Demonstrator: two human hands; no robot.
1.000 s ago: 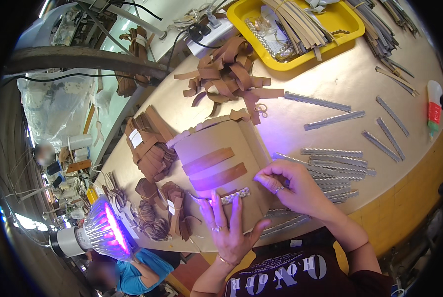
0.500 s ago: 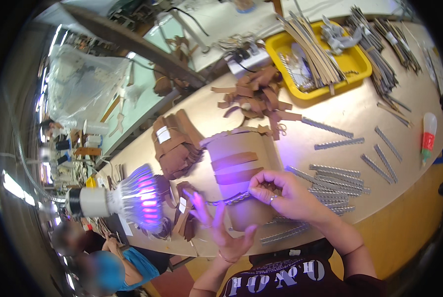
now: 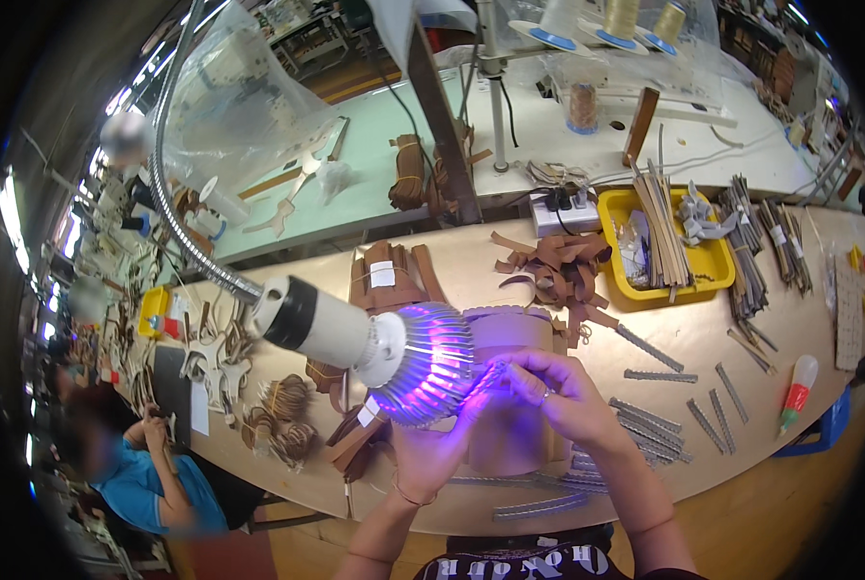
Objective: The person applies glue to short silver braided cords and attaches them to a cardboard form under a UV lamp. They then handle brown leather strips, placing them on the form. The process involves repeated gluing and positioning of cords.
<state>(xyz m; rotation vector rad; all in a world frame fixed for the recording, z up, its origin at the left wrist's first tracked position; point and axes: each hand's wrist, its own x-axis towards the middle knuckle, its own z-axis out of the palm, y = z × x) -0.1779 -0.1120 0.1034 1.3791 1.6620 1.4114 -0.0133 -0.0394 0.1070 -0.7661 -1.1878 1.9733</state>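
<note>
In front of me, my right hand (image 3: 572, 396) is closed in a pinch on a short braided strip (image 3: 496, 373), which glows purple under the lamp. My left hand (image 3: 432, 459) meets the strip from the other side, its thumb at the strip and its other fingers mostly hidden behind the lamp head (image 3: 423, 362). Below both hands is a tan, rounded work support (image 3: 539, 336), partly covered by the lamp and my hands. Several grey braided strips (image 3: 650, 430) lie in a pile beside my right forearm, and more (image 3: 539, 507) lie near the table's front edge.
Brown strap bundles (image 3: 389, 280) lie behind the lamp, with loose brown strips (image 3: 558, 275) farther right. A yellow tray (image 3: 669, 290) holds long thin strips. At right stands a red-labelled squeeze bottle (image 3: 798, 391). A person in blue (image 3: 161, 488) sits at left.
My view has shifted, and the lamp now appears farther right, over the work. My left hand, spread before, has come up to the strip beside my right hand, which still pinches it.
</note>
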